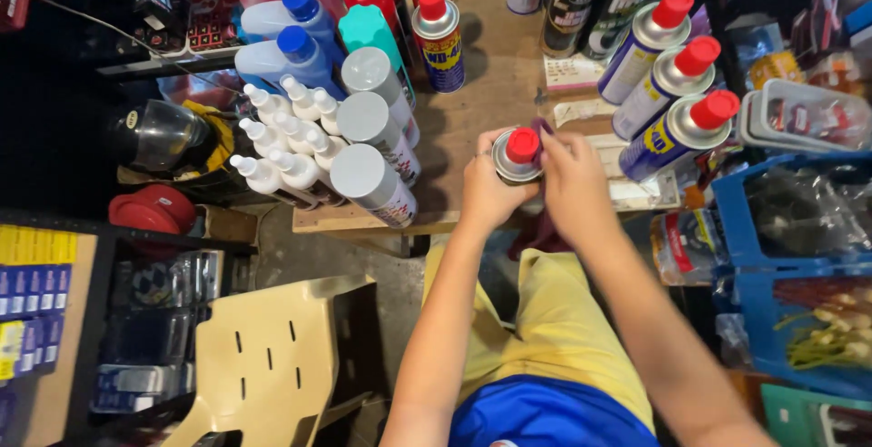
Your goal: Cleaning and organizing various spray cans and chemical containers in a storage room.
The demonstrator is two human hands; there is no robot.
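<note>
Nearest: yellow shorts, a tan plastic chair to the left. Further out, both hands close together, clamped on one spray can with a red cap. Left hand wrapped round its side, right hand pressing a dark red cloth against it. Can upright on the wooden table. Far left, white glue bottles and grey-capped cans; far right, three more red-capped spray cans, then a blue crate with bagged goods inside.

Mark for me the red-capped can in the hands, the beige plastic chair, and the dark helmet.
red-capped can [521, 146], head view, on its red cap.
beige plastic chair [272, 352], head view, on the slotted seat.
dark helmet [162, 135], head view, on its shiny visor.
</note>
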